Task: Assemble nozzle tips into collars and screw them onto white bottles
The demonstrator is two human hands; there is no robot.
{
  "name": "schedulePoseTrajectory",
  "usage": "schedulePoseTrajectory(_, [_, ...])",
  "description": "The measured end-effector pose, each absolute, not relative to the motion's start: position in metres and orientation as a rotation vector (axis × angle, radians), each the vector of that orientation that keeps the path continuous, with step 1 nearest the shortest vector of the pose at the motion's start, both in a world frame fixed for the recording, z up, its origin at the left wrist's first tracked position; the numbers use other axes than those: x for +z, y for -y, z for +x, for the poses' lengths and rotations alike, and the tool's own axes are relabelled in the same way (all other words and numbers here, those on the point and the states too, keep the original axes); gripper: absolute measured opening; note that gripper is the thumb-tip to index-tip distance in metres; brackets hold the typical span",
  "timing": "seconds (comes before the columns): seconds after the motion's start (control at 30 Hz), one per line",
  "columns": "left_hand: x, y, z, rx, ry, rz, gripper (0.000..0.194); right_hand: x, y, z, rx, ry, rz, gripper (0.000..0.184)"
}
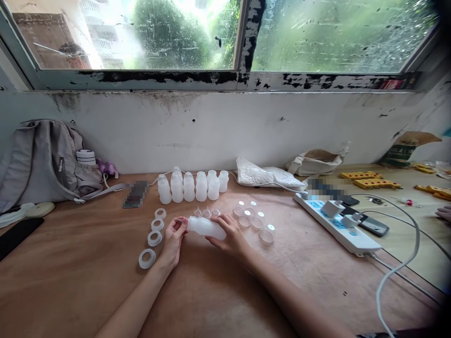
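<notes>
A frosted white baby bottle (pixel 207 227) lies on its side in the air above the table. My right hand (pixel 230 234) is wrapped round its base end. At its mouth, my left hand (pixel 176 234) has its fingers pinched together; a small piece may be between them, but I cannot make it out. White collar rings (pixel 155 238) lie in a column left of my left hand. Just beyond the held bottle stand clear bottle nipples (pixel 206 212) in a row. Several clear round caps (pixel 256 223) sit to the right of my right hand.
More bottles (pixel 189 187) stand in rows at the back, some with tops on. Behind are a white plastic package (pixel 268 175) and a cloth bag (pixel 317 162). To the right lies a power strip (pixel 338 227) with cables; a grey backpack (pixel 45 159) stands left. A person's hand (pixel 444 212) shows far right.
</notes>
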State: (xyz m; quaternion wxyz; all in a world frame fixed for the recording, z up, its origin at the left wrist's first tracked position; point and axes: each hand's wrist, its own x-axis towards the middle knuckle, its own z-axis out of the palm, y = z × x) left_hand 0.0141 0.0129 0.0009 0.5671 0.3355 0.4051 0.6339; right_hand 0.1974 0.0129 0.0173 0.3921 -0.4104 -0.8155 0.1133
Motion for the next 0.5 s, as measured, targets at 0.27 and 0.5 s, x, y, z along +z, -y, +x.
schedulePoseTrajectory(0.27, [0.003, -0.014, 0.013, 1.489, -0.867, 0.737, 0.022, 0.024, -0.007, 0.191, 0.877, 1.867, -1.152, 0.033])
schedulePoseTrajectory(0.5, [0.0, -0.016, 0.013, 1.466, -0.83, 0.646, 0.024, 0.02, -0.01, 0.184, 1.33, 1.547, -1.298, 0.028])
